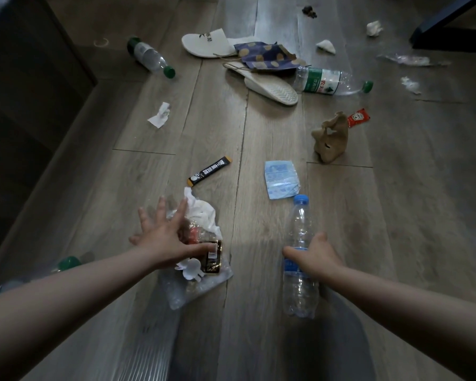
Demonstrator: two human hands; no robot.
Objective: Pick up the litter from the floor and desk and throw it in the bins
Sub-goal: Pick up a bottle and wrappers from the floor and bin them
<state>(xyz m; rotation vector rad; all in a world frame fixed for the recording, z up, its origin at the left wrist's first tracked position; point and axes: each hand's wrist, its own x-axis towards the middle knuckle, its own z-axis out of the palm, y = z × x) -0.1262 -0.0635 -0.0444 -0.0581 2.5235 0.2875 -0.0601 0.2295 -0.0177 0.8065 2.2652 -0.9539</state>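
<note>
Our right hand [316, 257] grips a bottle [300, 215]. Our left hand [162, 237], fingers splayed and holding nothing, hovers over a tissue [201, 213] and wrappers [212, 257] on the floor [259, 133].

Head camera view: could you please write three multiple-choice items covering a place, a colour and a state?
1. The black sachet lies: A beyond the left hand; B inside a bin; C on a desk.
2. The cap of the bottle in the right hand is: A green; B blue; C red.
3. The left hand is: A in a fist; B gripping a bottle; C spread over litter.
Answers: A, on the floor past the fingertips; B, the cap is blue; C, its fingers are splayed.
</note>
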